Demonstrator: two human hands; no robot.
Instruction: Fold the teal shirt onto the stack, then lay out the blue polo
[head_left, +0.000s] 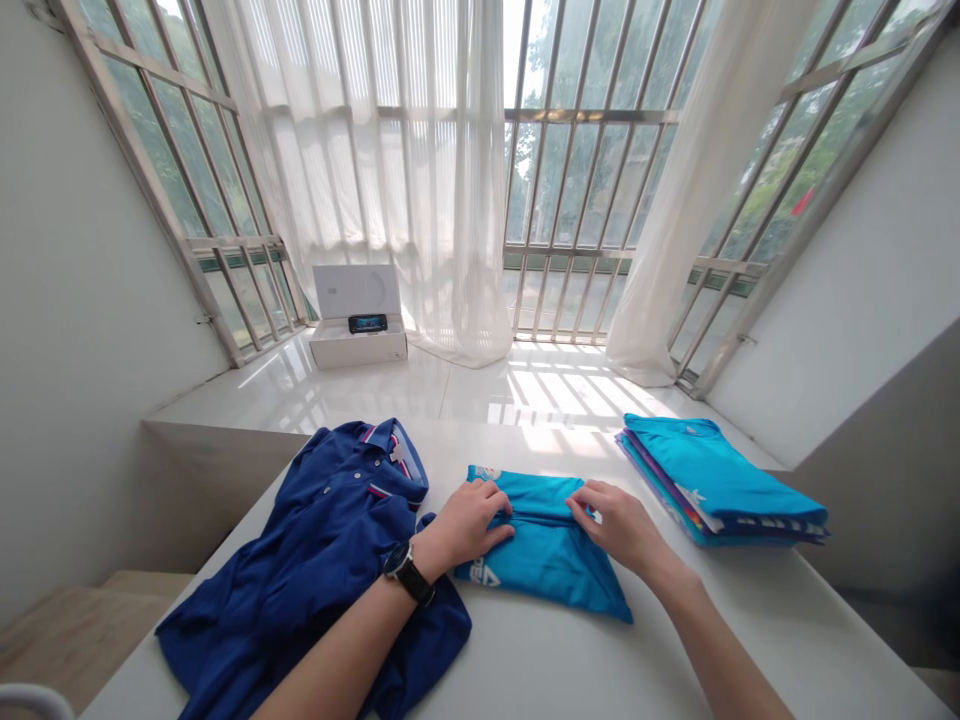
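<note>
A folded turquoise shirt (pixel 551 560) lies on the white table (pixel 570 660) in front of me. My left hand (pixel 469 522), with a black watch on its wrist, rests on the shirt's left part and pinches a fold of its cloth. My right hand (pixel 615 522) is closed on the same fold from the right side. The two hands almost meet over the shirt's middle. A dark blue polo shirt (pixel 315 560) lies spread out and unfolded to the left, under my left forearm.
A stack of folded shirts (pixel 720 485), turquoise on top, sits at the table's right. Beyond the table is a glossy white sill with an open white box (pixel 358 315) holding a phone (pixel 367 323), sheer curtains and barred windows.
</note>
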